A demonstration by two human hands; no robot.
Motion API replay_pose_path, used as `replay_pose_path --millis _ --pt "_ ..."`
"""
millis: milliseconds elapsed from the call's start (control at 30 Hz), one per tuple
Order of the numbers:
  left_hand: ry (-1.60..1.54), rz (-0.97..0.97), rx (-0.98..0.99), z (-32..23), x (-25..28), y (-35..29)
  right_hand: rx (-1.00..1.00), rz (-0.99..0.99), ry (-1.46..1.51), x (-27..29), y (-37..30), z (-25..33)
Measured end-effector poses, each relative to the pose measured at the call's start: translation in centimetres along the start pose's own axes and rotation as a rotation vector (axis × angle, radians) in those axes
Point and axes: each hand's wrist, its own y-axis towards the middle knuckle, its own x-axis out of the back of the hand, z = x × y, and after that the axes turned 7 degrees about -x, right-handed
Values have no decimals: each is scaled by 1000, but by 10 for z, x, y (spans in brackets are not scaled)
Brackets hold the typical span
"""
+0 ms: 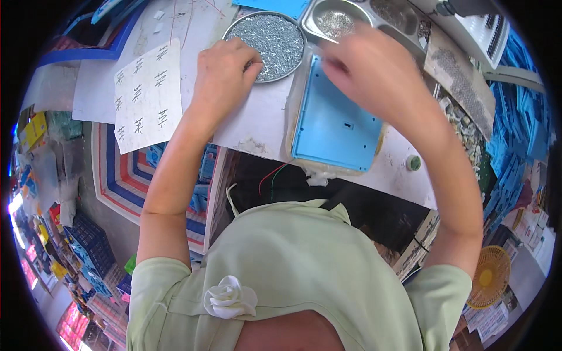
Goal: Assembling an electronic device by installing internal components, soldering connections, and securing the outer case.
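My left hand (225,73) is at the left rim of a round metal tray (270,44) full of small silvery metal pieces. Its fingers are curled in toward the thumb, and whatever they may hold is hidden. Blurred by motion, my right hand (374,73) is above the far right part of a flat blue plastic panel (336,126); its fingers are too smeared to read. The panel has a few small holes and lies on a padded, plastic-wrapped base at the table's front edge. Just beyond my right hand is a steel compartment tray (313,26) with small metal parts.
A white sheet with handwritten characters (149,96) lies at the left. Under the table edge stands a striped bag (126,190) with blue parts. Blue panels (506,146) are piled at the right, near a small green-topped round item (413,162) and a yellow basket-like object (489,278).
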Motion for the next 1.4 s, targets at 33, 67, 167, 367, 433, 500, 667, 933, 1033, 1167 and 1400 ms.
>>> replay_pose_path --millis 33,67,167,367,433,500,667,933,1033,1167,1400 --pt "2 -26 -1 -3 -5 5 -21 -138 86 -16 25 4" --pt "7 -27 8 0 -8 7 21 -39 9 -19 44 11" --pt "35 -22 37 7 -10 3 84 83 -112 -61 91 13" --pt "48 -52 45 8 -9 10 78 19 -122 -75 113 6" --pt "-159 -112 33 -13 -13 16 61 10 -110 -71 108 2" --pt "-357 -84 8 -39 -7 21 33 11 -81 -61 100 -3" --pt "-453 -150 -92 -53 -24 26 -101 -207 411 -24 20 -39" --pt "-243 -164 -174 -56 -18 22 -234 -337 548 -3 -76 -21" --pt "-482 -70 66 -80 7 18 -160 -398 520 -10 -87 -1" --pt "-1047 337 355 -115 30 12 -17 -447 480 -14 -91 21" --pt "-1361 575 542 -119 22 17 8 -446 503 -10 -114 22"
